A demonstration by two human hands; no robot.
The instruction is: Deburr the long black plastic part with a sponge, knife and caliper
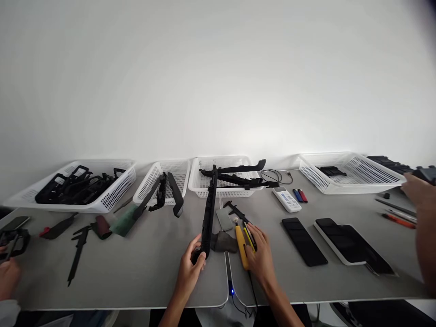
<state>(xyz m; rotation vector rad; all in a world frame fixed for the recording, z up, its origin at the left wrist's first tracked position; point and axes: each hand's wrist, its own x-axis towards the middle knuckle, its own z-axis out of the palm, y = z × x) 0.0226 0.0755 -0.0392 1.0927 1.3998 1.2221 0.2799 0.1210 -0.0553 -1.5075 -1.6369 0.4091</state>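
We are sitting at a grey table (153,272) and using both our hands. Our left hand (189,268) is wrapping its fingers tight around the near end of a long black plastic part (208,213), which is stretching away from us until its far end is leaning on the middle white basket (204,181). Our right hand (260,254) is lying on the table with its fingers loosely curled over a yellow tool (241,247) and a thin black and yellow tool (249,236) just beside it; we cannot tell if it is really gripping them. A small grey cloth (223,242) is sitting between our hands. Two dark phones (304,240) are lying off to the right. Another person's hand (417,190) is reaching in at the far right
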